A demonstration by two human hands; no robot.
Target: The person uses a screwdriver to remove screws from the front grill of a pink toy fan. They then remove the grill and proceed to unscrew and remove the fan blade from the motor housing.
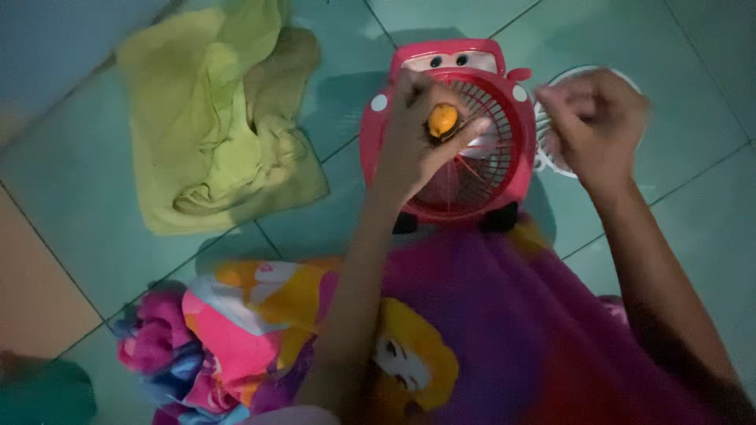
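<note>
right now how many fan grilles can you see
2. A red grille sits on the red fan, under the left hand. A white grille lies on the floor, mostly hidden by the right hand.

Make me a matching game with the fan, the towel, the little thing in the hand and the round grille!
Things:
1. toy-car fan
2. crumpled cloth
3. small cap in the left hand
4. round grille behind the right hand

Colours:
a. white
b. orange
c. red
d. yellow-green

Pairs: 1-c, 2-d, 3-b, 4-a
</note>
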